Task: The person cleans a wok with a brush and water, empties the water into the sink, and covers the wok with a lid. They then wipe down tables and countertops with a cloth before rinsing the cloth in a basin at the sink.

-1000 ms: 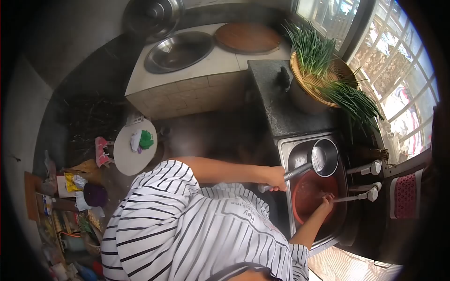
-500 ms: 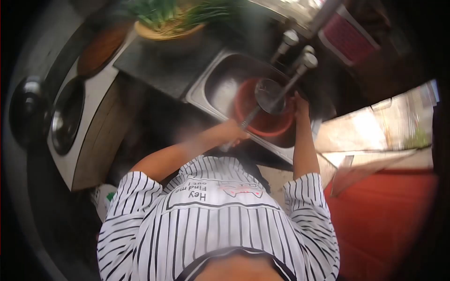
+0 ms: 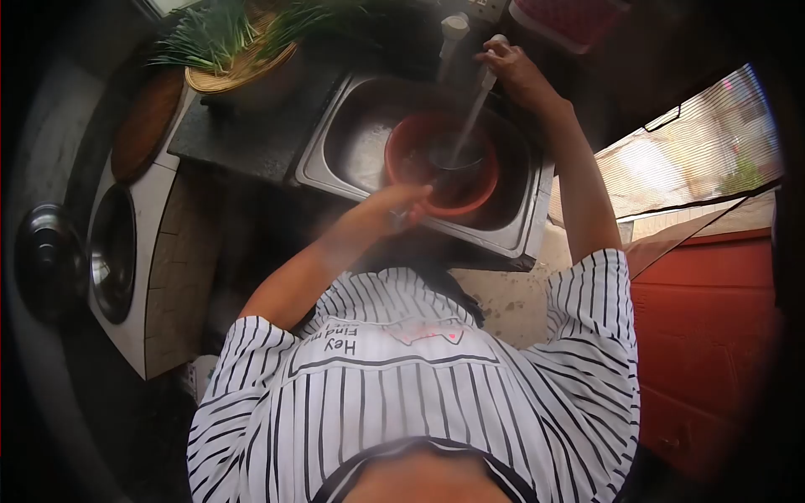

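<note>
My left hand is closed on the handle of a metal ladle at the near left rim of a red basin. The round ladle bowl is inside the basin, beneath the faucet spout. The basin stands in the right part of a steel sink. My right hand has its fingers around the knob of the right faucet, whose long spout points down at the basin. A second faucet is just left of that hand.
Green onions lie in a woven basket on the dark counter. Farther left are a round wooden board, a metal pan and a lid. A red surface lies at the right.
The view has swung round toward the sink. My right hand has left the basin and taken hold of the faucet knob. The ladle bowl has gone lower into the basin.
</note>
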A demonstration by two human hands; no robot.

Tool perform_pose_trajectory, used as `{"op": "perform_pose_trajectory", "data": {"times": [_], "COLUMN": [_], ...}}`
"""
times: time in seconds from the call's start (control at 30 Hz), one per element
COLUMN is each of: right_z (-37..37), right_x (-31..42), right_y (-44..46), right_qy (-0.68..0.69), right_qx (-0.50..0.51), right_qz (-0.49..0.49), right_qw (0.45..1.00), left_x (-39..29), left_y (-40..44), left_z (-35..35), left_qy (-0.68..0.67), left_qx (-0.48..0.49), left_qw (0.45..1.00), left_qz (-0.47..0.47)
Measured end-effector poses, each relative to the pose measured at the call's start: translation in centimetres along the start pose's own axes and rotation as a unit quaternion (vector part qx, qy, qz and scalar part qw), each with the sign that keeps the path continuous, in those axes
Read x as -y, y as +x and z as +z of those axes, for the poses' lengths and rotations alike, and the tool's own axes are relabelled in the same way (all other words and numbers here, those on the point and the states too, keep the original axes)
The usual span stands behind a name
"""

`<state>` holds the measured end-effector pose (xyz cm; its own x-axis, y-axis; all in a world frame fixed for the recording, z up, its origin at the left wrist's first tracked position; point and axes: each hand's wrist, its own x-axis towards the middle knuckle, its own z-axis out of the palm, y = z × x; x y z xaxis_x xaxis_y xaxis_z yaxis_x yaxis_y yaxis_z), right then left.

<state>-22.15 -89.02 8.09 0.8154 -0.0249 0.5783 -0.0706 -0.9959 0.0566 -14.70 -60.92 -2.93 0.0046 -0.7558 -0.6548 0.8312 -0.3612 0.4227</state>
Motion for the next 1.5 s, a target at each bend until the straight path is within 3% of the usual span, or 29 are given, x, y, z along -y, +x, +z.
{"op": "perform_pose_trajectory", "data": {"times": [0.07, 0.13, 0.2, 0.27, 0.53, 0.6, 0.63, 0.67, 0.7, 0.73, 0.77, 0.8, 0.83, 0.87, 0.93, 1.1, 1.17, 1.23, 1.3, 1.37, 1.43, 1.47, 1.5], "right_z": [-0.3, -0.4, 0.3, 1.1, 1.2, 1.5, 1.9, 2.0, 1.6, 2.1, 1.7, 1.5, 1.1, 1.4, 0.6, 0.1, 1.2, 2.1, 0.8, 0.7, 1.0, 0.7, 1.1], "right_x": [0.1, 0.4, 0.9, 1.5, 1.9, 1.9, 1.2, 1.0, 1.2, 0.7, 0.9, 0.9, 1.0, 0.6, 0.9, 0.6, -0.2, -1.1, 0.0, -0.4, -1.3, -1.4, -1.9], "right_y": [0.9, 1.3, 1.6, 1.8, 1.3, 1.0, 0.8, 0.3, 0.4, 0.4, 0.7, 0.5, 0.6, 0.3, 0.3, 0.8, 0.8, 0.1, -0.4, -1.6, -2.7, -3.3, -2.7], "right_qy": [0.020, -0.019, -0.055, -0.125, -0.136, -0.127, -0.112, -0.092, -0.075, -0.048, -0.036, -0.014, 0.005, 0.025, -0.046, 0.028, 0.028, 0.003, 0.014, 0.019, 0.013, 0.016, 0.026], "right_qx": [0.179, 0.162, 0.142, 0.101, 0.091, 0.101, 0.086, 0.075, 0.070, 0.061, 0.074, 0.090, 0.086, 0.071, 0.100, 0.132, 0.137, 0.108, 0.101, 0.081, 0.058, 0.072, 0.083], "right_qz": [0.033, 0.044, 0.052, 0.105, 0.187, 0.194, 0.191, 0.170, 0.150, 0.132, 0.123, 0.103, 0.075, 0.042, -0.021, -0.047, -0.037, -0.046, -0.033, -0.032, -0.035, -0.020, -0.010], "right_qw": [0.983, 0.986, 0.987, 0.981, 0.969, 0.967, 0.971, 0.978, 0.983, 0.988, 0.989, 0.990, 0.993, 0.996, 0.994, 0.990, 0.989, 0.993, 0.994, 0.996, 0.998, 0.997, 0.996], "left_x": [-0.2, 0.1, 0.8, 1.7, 2.0, 1.7, 1.4, 1.4, 2.2, 1.8, 1.8, 2.1, 2.5, 2.4, 2.8, 2.8, 3.3, 2.6, 2.7, 4.2, 5.6, 6.4, 5.7], "left_y": [-0.2, -0.3, -1.8, -2.1, -0.1, 0.6, 0.7, -0.1, 1.4, 0.3, 0.4, 0.9, 2.4, 0.8, 1.1, -0.2, -0.5, -1.7, -2.3, -0.1, 2.3, 2.4, 2.9], "left_z": [-2.7, -3.8, -3.2, -3.5, -1.4, -0.8, 0.0, 2.0, 1.6, 2.6, 2.1, 2.3, 1.2, 1.9, 1.8, 2.6, 2.8, 3.1, 4.0, 3.6, 2.4, 1.7, 2.0], "left_qy": [-0.074, -0.150, -0.351, -0.366, -0.384, -0.242, -0.104, 0.144, 0.206, 0.358, 0.532, 0.556, 0.634, 0.635, 0.685, 0.633, 0.671, 0.720, 0.802, 0.866, 0.874, 0.894, 0.906], "left_qx": [0.029, 0.059, 0.261, 0.284, 0.300, 0.207, 0.140, -0.027, -0.082, -0.111, -0.074, -0.175, -0.162, -0.148, -0.145, -0.233, -0.247, -0.176, -0.166, -0.215, -0.235, -0.233, -0.238], "left_qw": [0.997, 0.987, 0.894, 0.883, 0.872, 0.944, 0.981, 0.989, 0.974, 0.925, 0.825, 0.798, 0.740, 0.727, 0.677, 0.720, 0.674, 0.649, 0.538, 0.394, 0.345, 0.193, 0.217], "left_qz": [-0.014, -0.027, -0.095, -0.078, -0.047, -0.081, -0.084, -0.005, 0.048, 0.072, 0.173, 0.155, 0.156, 0.217, 0.225, 0.164, 0.184, 0.171, 0.202, 0.220, 0.249, 0.330, 0.276]}}
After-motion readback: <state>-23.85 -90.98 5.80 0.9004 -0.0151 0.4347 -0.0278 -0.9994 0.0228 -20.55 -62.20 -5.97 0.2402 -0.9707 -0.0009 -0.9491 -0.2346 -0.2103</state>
